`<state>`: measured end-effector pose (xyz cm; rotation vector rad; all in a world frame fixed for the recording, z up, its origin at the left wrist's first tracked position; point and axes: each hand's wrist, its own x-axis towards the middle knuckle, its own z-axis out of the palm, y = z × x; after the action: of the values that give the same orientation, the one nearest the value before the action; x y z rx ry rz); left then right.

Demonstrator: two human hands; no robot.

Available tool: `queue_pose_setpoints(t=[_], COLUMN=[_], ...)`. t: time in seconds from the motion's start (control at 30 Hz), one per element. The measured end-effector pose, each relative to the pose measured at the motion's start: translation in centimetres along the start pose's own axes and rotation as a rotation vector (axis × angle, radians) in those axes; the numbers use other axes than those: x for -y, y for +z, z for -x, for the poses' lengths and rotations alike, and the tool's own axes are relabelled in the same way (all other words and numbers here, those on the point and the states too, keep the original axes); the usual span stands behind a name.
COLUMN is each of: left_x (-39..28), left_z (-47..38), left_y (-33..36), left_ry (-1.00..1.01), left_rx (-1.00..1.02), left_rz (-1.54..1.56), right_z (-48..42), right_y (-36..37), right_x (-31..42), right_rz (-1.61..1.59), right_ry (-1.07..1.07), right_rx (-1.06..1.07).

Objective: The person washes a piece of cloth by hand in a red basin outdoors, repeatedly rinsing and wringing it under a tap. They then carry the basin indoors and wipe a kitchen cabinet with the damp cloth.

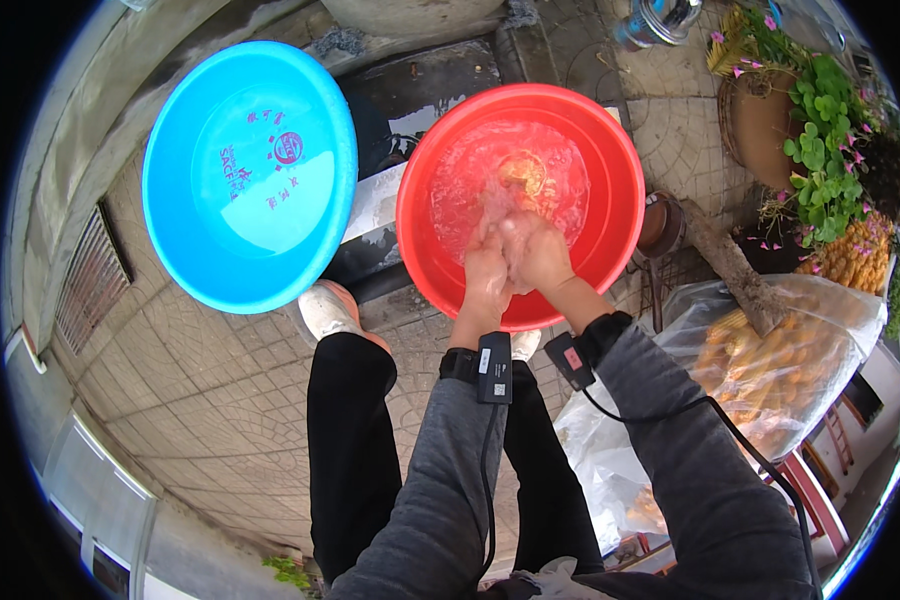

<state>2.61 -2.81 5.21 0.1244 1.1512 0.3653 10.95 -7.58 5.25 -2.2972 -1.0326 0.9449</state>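
Note:
Both of my hands meet over the near half of a red plastic basin (pixel 621 187) that holds shallow, rippling water (pixel 450 187). Wet and partly blurred, my left hand (pixel 486 262) presses against my right hand (pixel 544 251). Splashing water covers the fingers, and I cannot tell whether something small is between them. A yellowish printed mark (pixel 523 174) shows through the water on the basin's bottom, just beyond my fingertips. To the left stands a light-blue plastic basin (pixel 187 217) with clear water and printed writing on its bottom.
A dark, wet trough (pixel 375 97) lies behind and between the basins. On the right are a long-handled pan (pixel 660 225), a log (pixel 731 262), corn cobs under plastic sheeting (pixel 765 360) and a flowering potted plant (pixel 825 127). My shoe (pixel 330 309) stands close to the blue basin.

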Motion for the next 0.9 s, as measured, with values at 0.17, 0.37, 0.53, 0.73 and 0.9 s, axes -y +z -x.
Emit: queue_pose_setpoints(t=[0.17, 0.37, 0.53, 0.73, 0.9], left_x=[0.3, 0.7, -1.1, -1.7, -0.3], left_z=[-1.3, -2.3, -1.3, -0.8, 0.0], left_y=[-1.6, -2.9, -1.8, -1.2, 0.9], left_ry=[0.212, 0.463, 0.006, 0.118, 0.177], left_rx=[-0.027, -0.349, 0.02, 0.025, 0.073], left_rz=[-0.101, -0.855, -0.028, 0.166, 0.112], right_z=[-3.3, -2.1, 0.5, 3.3, -0.3], right_y=[-1.6, 2.9, 2.1, -1.3, 0.6], right_x=[-5.2, -5.0, 1.7, 4.5, 0.9], right_rz=[-0.018, -0.018, -1.166, -0.758, -0.142], right_ry=[0.263, 0.337, 0.423, 0.5, 0.254], right_rx=[-0.254, -0.28, 0.17, 0.321, -0.014])
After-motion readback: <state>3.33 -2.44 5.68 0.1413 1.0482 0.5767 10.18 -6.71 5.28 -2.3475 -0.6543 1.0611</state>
